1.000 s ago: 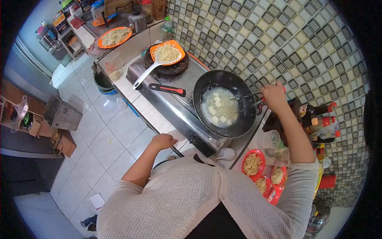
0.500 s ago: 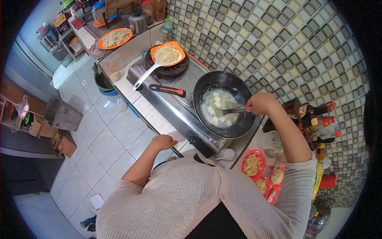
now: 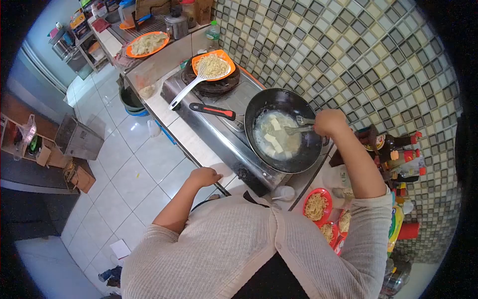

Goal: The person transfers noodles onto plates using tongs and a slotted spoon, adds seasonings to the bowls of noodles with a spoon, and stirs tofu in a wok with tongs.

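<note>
A black wok (image 3: 302, 160) with a red-and-black handle rests on the steel stove (image 3: 209, 149). Pale cubes (image 3: 275, 142) lie in bubbling, cloudy liquid inside it. My right hand (image 3: 330, 123) is closed around metal tongs (image 3: 298, 129) at the wok's right rim, and the tongs' two arms are apart over the liquid. Near the counter's front edge, my left hand (image 3: 205, 177) is held with its fingers curled in; whether anything is in them is hidden. On the far burner, a white slotted ladle (image 3: 185, 95) leans on an orange plate (image 3: 230, 62) of crumbly pale food.
Red plates of noodles (image 3: 315, 207) stand on the counter at the right, by a clear container (image 3: 336, 176). Bottles (image 3: 393, 141) line the tiled wall. Farther left are another orange plate (image 3: 148, 45) and a metal pot (image 3: 176, 26). A bucket (image 3: 130, 101) stands below.
My right hand has moved left over the wok's rim since the first frame, then slightly back. The tongs have opened, and the cubes have shifted in the liquid.
</note>
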Motion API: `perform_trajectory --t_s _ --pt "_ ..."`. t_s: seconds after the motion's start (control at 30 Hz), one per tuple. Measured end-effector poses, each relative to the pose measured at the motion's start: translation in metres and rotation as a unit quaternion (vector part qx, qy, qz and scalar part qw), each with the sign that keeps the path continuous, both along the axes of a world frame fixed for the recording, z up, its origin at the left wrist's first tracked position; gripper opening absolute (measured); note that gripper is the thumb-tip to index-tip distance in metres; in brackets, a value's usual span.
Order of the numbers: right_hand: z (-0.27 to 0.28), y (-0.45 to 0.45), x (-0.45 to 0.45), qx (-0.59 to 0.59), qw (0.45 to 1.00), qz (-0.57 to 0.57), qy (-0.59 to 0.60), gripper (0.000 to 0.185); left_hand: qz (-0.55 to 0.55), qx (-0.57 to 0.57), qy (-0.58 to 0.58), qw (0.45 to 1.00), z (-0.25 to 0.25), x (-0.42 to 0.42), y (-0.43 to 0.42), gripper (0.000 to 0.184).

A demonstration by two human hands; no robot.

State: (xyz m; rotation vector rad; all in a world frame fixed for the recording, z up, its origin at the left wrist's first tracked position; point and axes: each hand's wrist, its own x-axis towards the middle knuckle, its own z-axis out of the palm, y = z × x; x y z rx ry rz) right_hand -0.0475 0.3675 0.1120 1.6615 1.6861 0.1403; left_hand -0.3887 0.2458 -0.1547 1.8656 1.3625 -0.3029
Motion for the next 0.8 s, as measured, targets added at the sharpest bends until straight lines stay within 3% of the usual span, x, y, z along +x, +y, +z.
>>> perform_trajectory --t_s 0.13,0.17,0.23,0.47,0.67,0.73,0.8 --pt "-0.009 0.017 0.026 -0.128 0.988 -0.044 0.066 0.028 0.001 0.006 0.001 1.0 -0.007 -0.003 -0.001 0.053" --pt "-0.016 0.016 0.03 -0.129 0.988 -0.045 0.066 0.028 0.001 0.003 0.003 1.0 -0.009 -0.003 -0.001 0.053" --pt "-0.021 0.001 0.02 -0.086 0.994 0.068 0.024 0.03 -0.002 -0.001 0.005 1.0 -0.012 0.0 0.0 0.053" --pt "0.002 -0.02 0.003 -0.057 0.997 0.054 0.008 0.029 -0.005 -0.005 -0.002 1.0 -0.005 0.003 0.005 0.053" --pt "-0.002 -0.036 -0.006 -0.113 0.988 0.103 -0.027 0.031 -0.005 -0.008 -0.005 1.0 -0.017 0.0 0.005 0.056" --pt "-0.005 -0.037 -0.007 -0.041 0.996 0.083 -0.017 0.03 -0.006 -0.01 -0.013 1.0 -0.017 0.001 0.005 0.058" --pt "-0.011 -0.029 -0.004 -0.045 0.996 0.072 -0.016 0.03 -0.013 -0.007 -0.017 1.0 -0.015 0.002 0.005 0.058"
